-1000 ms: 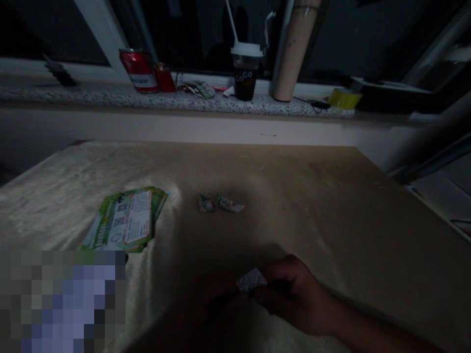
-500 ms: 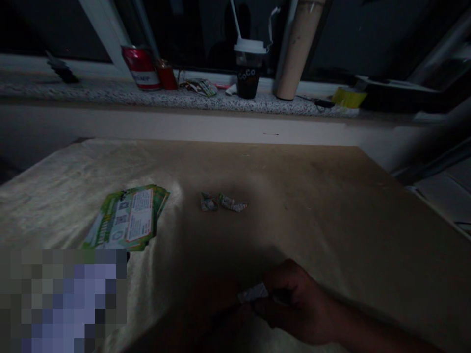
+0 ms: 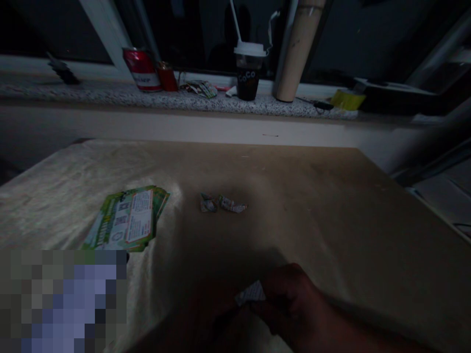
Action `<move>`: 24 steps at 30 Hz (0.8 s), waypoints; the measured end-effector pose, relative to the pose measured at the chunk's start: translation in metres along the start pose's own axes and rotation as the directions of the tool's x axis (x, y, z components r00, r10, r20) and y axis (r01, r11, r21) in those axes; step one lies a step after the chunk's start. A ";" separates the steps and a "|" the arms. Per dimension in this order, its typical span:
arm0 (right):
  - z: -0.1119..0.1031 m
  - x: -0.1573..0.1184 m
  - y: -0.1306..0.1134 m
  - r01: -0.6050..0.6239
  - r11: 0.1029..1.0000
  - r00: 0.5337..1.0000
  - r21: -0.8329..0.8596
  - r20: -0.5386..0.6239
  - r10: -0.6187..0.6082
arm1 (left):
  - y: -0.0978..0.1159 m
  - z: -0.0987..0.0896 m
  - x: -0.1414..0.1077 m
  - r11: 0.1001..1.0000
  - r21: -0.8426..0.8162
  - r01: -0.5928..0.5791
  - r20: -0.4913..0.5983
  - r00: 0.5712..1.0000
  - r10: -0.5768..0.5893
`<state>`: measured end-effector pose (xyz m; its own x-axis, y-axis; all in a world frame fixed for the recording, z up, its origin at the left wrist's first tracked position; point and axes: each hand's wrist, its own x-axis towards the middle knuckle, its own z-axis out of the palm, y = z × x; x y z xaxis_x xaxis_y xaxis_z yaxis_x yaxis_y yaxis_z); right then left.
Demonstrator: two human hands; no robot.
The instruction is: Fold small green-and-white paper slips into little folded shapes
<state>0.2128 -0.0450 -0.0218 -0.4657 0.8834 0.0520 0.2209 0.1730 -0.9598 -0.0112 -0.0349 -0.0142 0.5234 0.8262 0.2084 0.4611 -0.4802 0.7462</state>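
Low in the head view, a small piece of folded printed paper is pinched by my right hand, thumb and fingers closed on its right end. My left hand lies in deep shadow at the paper's left end; its fingers are dim but appear closed on that edge. Farther up on the table lie two small folded paper pieces, a squarish one and a longer strip-like one. To the left is a fanned stack of green and white printed leaflets.
A light cloth covers the table. On the speckled windowsill behind stand a red can, a red jar, a lidded drink cup, a cardboard tube and a yellow object. A blurred patch hides the lower left.
The paper between my hands has tilted and shows a taller, more pointed face. My right hand has shifted slightly down and turned. The things on the table have stayed put.
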 end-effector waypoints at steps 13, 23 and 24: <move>-0.005 0.003 0.000 -0.005 0.978 0.991 0.211 0.133 -0.023 | 0.002 -0.007 0.003 0.972 -0.232 0.040 0.166 0.986 -0.001; -0.006 0.006 -0.004 0.039 0.978 0.981 0.203 0.177 -0.076 | -0.012 0.002 -0.010 0.980 -0.198 0.017 0.119 0.993 0.007; -0.006 0.006 -0.004 0.044 0.980 0.980 0.194 0.180 -0.079 | -0.011 0.002 -0.008 0.978 -0.209 0.021 0.101 0.995 0.000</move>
<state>0.2144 -0.0378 -0.0163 -0.6283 0.7741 0.0773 0.0303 0.1237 -0.9919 -0.0192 -0.0370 -0.0258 0.5932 0.7922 0.1433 0.3120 -0.3903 0.8662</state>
